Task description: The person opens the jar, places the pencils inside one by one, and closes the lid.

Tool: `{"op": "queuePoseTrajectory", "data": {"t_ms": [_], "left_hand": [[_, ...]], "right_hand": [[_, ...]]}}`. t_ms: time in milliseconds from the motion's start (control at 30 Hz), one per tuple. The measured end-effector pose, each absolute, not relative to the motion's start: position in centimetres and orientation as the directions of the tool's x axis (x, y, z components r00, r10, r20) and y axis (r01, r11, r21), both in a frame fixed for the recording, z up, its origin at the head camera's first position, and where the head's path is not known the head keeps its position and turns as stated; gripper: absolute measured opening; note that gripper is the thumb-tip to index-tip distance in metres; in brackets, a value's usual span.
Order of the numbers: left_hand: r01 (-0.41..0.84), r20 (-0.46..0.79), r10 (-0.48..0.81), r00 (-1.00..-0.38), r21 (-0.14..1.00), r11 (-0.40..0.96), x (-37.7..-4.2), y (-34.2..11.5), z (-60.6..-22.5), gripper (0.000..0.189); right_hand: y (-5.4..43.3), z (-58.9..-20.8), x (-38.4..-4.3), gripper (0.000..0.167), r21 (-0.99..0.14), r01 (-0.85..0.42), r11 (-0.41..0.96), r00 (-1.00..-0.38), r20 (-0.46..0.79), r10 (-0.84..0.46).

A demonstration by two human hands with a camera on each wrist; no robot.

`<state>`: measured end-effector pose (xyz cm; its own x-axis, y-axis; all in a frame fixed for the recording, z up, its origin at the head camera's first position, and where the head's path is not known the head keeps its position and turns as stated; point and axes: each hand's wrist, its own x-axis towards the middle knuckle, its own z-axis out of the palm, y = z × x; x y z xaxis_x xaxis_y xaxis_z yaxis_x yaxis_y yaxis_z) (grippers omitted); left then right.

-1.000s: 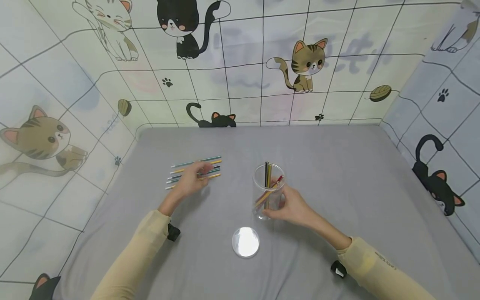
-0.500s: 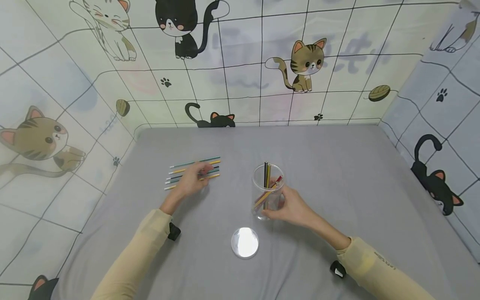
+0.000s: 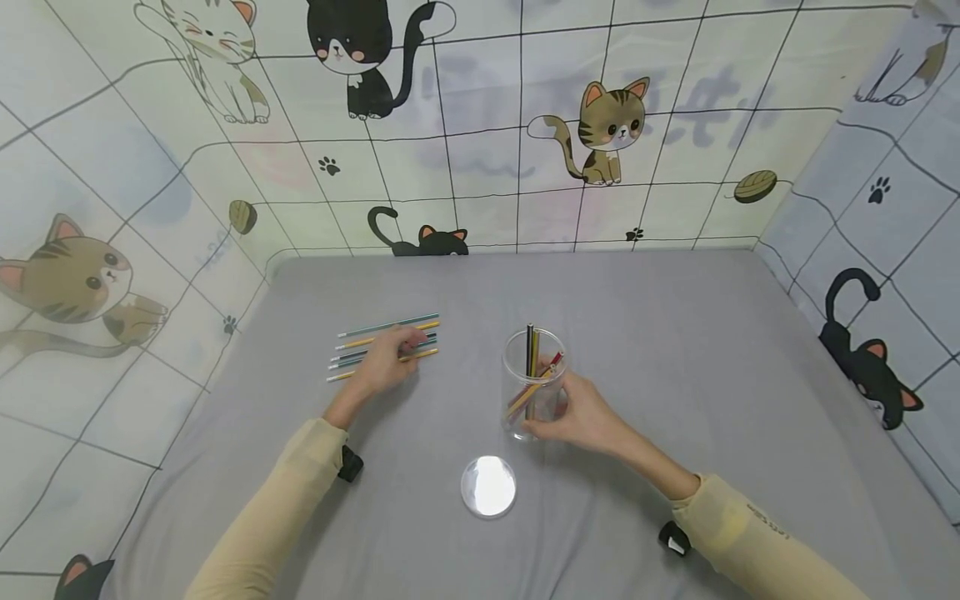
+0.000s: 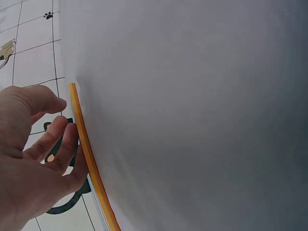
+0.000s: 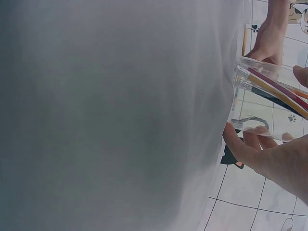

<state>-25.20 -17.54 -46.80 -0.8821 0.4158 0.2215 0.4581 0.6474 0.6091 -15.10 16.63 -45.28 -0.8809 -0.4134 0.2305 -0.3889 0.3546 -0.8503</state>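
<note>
Pencils (image 4: pixel 89 154) were seemingly being picked, the loose left hand's (image 3: pixel 386 360) pinch needed next, the jar (image 3: pixel 512 377) clasped by the right hand (image 3: pixel 588 414).

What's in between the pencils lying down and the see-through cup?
In the head view, only bare grey cloth lies between the lying-down pencils and the see-through cup.

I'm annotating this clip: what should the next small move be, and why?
Probably pinch the yellow pencil with the left grip. In the left wrist view, its thumb and forefinger stand apart close to that pencil, while the right grip holds the uncovered jar, which has other pencils in it.
</note>
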Motion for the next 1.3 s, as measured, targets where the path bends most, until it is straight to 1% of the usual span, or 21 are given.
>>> {"op": "queuePoseTrajectory", "data": {"t_ms": [233,467,733,933,1100,1300], "left_hand": [[0.438,0.187,0.41,-0.893,0.574,0.692,-25.4,-17.2,-46.8,0.038],[0.431,0.155,0.414,-0.897,0.518,0.739,-25.3,-16.6,-46.6,0.035],[0.448,0.132,0.439,-0.889,0.458,0.768,-25.5,-16.5,-46.7,0.037],[0.437,0.09,0.452,-0.888,0.477,0.763,-25.3,-16.5,-46.3,0.036],[0.423,0.076,0.455,-0.887,0.531,0.734,-25.0,-16.6,-45.2,0.036],[0.461,0.143,0.469,-0.872,0.562,0.687,-24.7,-16.5,-43.6,0.035]], "right_hand": [[16.8,-45.5,-15.2,0.056,-0.848,-0.382,0.366,-0.883,0.219,-0.414],[16.7,-45.6,-15.2,0.058,-0.844,-0.398,0.359,-0.878,0.237,-0.416],[16.7,-45.5,-15.2,0.06,-0.839,-0.405,0.363,-0.875,0.24,-0.421],[16.8,-45.2,-15.1,0.062,-0.806,-0.432,0.405,-0.871,0.254,-0.421],[16.7,-45.2,-15.1,0.062,-0.801,-0.437,0.409,-0.869,0.259,-0.422],[16.7,-45.3,-15.1,0.06,-0.805,-0.432,0.406,-0.87,0.254,-0.422]]}}
